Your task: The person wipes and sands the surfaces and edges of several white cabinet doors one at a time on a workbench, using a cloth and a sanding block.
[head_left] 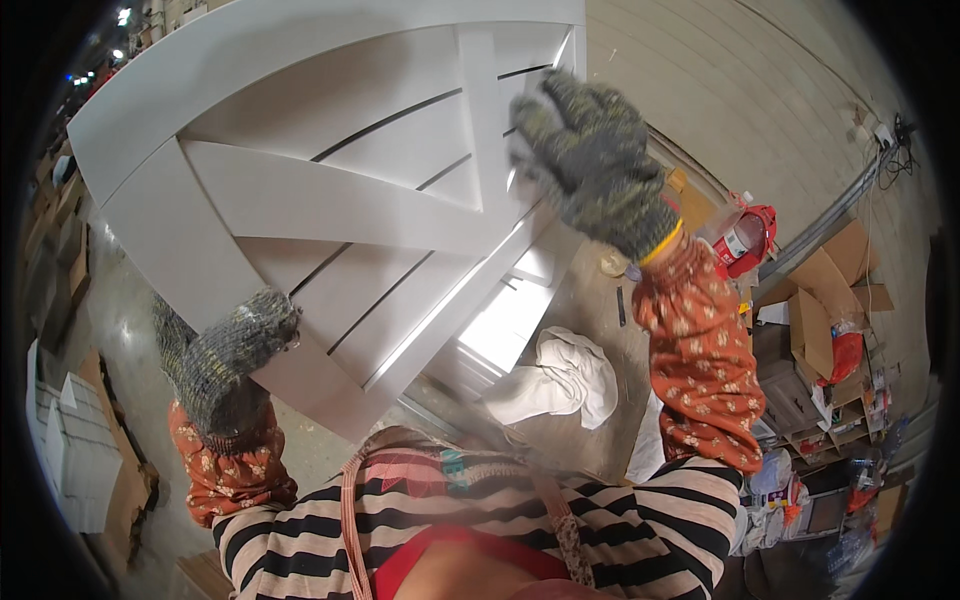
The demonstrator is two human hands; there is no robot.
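"Where do we place the panel?"

"We see the white panel (330,200) slanted in front of the striped shirt (460,490), its nearest corner pointing back toward it, most of its face lying ahead and leftward."

"And its long axis?"

"We cannot tell; the lens bends the edges and the frame crops the far side. The dark slots climb from near left to far right."

"Which hand is nearer?"

"The left hand (228,355), gloved, is curled over the near-left edge and has hold of it. The right hand (595,160) is farther forward, at the opposite edge, fingers loosely spread; blur keeps us from telling whether it touches, and we see nothing gripped in it."

"Beyond?"

"We note a white cloth (575,375) below, between the forearms, cardboard boxes (808,325) well right, and a white stack (80,450) far left."
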